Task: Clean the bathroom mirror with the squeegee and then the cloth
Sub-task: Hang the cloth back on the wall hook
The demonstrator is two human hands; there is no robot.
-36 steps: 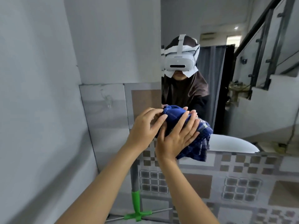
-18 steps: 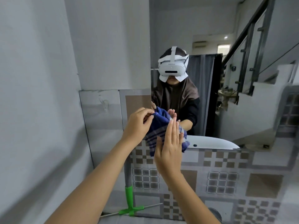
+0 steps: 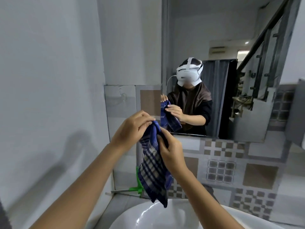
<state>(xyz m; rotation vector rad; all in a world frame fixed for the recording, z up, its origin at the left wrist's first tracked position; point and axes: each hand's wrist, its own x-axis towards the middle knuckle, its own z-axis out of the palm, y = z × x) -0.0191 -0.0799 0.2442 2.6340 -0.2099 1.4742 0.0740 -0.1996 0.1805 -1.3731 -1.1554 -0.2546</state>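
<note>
A blue plaid cloth (image 3: 152,174) hangs down in front of me, away from the glass, its lower end over the sink. My left hand (image 3: 132,127) pinches its top edge. My right hand (image 3: 171,151) grips the cloth just below and to the right. The mirror (image 3: 231,38) fills the wall ahead and to the right; its lower left corner is just beyond my hands, and it reflects me holding the cloth. The squeegee (image 3: 137,187), with a green head and metal blade, leans against the tiled wall behind the cloth, partly hidden by it.
A white sink basin (image 3: 158,217) lies below my arms. Patterned grey and brown tiles (image 3: 221,167) run under the mirror. A plain grey wall (image 3: 49,80) stands close on the left. A clear wall hook (image 3: 123,98) is stuck on the tile left of the mirror.
The cloth was bunched against the mirror's lower edge; now both hands have pulled it back from the glass and it hangs unfolded. My view has shifted down and left, showing the sink.
</note>
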